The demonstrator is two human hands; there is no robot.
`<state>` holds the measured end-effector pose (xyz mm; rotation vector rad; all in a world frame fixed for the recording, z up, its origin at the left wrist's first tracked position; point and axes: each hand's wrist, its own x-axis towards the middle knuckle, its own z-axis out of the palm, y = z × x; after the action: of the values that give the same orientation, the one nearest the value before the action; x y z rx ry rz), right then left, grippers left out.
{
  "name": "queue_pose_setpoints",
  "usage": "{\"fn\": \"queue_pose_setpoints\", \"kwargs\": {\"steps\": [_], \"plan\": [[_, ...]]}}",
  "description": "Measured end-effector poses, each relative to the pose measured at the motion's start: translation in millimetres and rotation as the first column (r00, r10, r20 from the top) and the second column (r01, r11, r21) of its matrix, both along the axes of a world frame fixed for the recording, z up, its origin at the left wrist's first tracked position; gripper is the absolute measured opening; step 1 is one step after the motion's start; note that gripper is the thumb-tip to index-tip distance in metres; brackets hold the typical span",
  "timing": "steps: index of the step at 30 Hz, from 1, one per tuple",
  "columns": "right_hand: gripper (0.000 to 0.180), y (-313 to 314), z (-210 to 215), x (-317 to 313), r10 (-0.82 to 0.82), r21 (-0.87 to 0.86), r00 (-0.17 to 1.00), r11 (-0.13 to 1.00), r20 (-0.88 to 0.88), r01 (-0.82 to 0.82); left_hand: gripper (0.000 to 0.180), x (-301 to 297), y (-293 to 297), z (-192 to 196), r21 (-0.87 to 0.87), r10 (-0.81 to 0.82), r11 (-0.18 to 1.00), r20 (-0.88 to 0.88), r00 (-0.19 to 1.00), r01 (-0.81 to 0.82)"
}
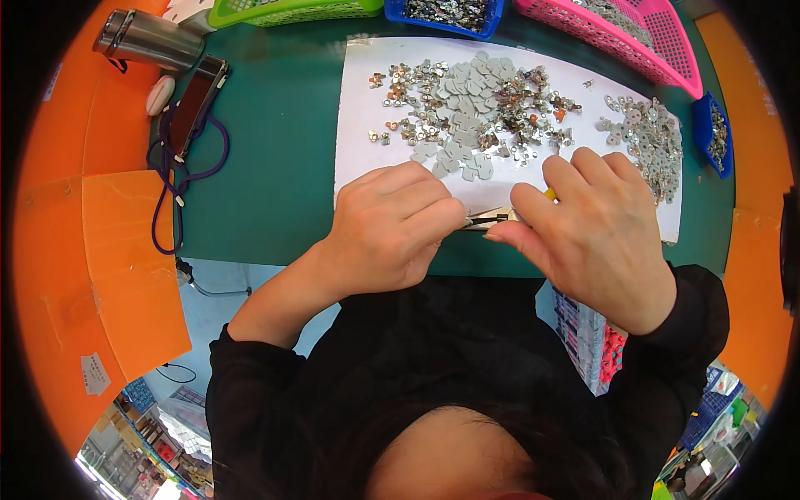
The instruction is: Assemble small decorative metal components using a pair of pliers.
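My right hand (593, 229) is closed around a slim metal tool (498, 219) with a dark tip, and a bit of its yellow handle (550, 193) shows between the fingers. The tool's exact kind is hidden by the hand. Opposite it, my left hand (392, 221) is closed, with thumb and forefinger pinched at the tool's tip. Whatever lies in that pinch is too small to make out. Both hands are over the near edge of a white sheet (357, 108). Just beyond them lie flat grey plates (475, 87) and small metal parts (533, 108), several with copper-coloured bits.
Another pile of grey and metal pieces (650, 137) lies at the right. Along the back stand a green basket (292, 12), a blue bin (446, 25) and a pink basket (625, 58); a small blue tray (713, 133) is at far right. At left are a phone (196, 104) with purple cord and a steel flask (154, 40).
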<state>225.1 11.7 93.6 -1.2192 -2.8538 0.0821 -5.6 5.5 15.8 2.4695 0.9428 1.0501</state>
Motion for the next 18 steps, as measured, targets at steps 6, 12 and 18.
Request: {"fn": "queue_pose_setpoints", "kwargs": {"steps": [6, 12, 18], "plan": [[0.032, 12, -2, 8, 0.044, -0.024, 0.993, 0.999, -0.108, -0.047, 0.014, -4, 5, 1, -0.156, -0.045, 0.986, 0.069, 0.997, 0.056], [0.031, 14, -2, 9, 0.045, -0.076, 0.995, 0.996, -0.089, -0.052, 0.012, -3, 6, 4, -0.191, -0.078, 0.978, 0.053, 0.996, 0.087], [0.029, 17, -4, 10, 0.045, -0.154, 0.994, 0.986, -0.095, -0.060, 0.012, -3, 5, 5, -0.163, -0.091, 0.982, 0.039, 0.995, 0.096]]}}
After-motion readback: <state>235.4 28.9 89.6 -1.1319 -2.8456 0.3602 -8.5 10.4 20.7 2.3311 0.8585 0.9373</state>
